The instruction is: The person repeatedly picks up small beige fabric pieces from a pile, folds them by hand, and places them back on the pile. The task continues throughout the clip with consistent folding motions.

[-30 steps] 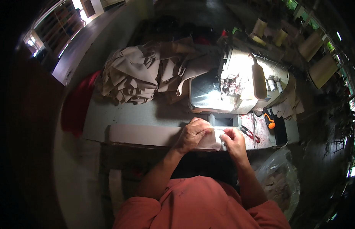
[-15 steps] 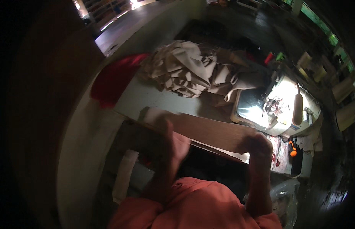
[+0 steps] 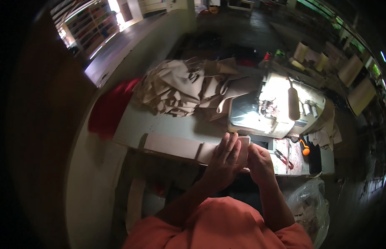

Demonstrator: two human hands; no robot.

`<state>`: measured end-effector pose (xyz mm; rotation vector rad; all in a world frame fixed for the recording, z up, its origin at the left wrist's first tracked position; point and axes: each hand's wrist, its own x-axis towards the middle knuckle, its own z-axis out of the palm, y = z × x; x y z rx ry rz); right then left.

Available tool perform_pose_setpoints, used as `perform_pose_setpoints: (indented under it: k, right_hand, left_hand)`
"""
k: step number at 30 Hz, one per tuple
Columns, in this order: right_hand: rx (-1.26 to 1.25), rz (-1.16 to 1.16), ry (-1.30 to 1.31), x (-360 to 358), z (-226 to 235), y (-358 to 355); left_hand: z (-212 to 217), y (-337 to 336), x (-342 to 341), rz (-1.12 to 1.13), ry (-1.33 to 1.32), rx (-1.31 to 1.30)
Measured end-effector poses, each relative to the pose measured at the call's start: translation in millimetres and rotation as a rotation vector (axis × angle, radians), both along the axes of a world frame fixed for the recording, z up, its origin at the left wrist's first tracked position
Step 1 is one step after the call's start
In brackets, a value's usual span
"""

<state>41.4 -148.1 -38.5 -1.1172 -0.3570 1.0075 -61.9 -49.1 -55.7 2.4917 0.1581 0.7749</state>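
Below centre, the left hand (image 3: pixel 224 160) is lying flat on a likely soft, light fabric strip (image 3: pixel 172 144), the right hand (image 3: pixel 262 162) pinching its handiest end.

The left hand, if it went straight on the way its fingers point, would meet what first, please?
Most likely the sewing machine, near its front left corner, just beyond the left hand; depth is unclear, so it might pass above.

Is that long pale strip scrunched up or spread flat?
The fabric strip is spread flat: its left part lies smooth on the table. Under the left hand, I cannot tell.
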Motion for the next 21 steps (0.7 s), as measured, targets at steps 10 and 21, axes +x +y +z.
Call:
perform_pose_setpoints:
  k: [10, 21]
  right_hand:
    - [-0.07, 0.068, -0.287, -4.5, 18.1, -14.6]
    - [-0.099, -0.065, -0.386, 2.5, 10.3, -19.4]
  left_hand:
    - [14.1, 41.4, 21.8, -0.413, 0.26, -0.989]
    - [33.9, 38.2, 41.3, -0.231, 0.146, -0.739]
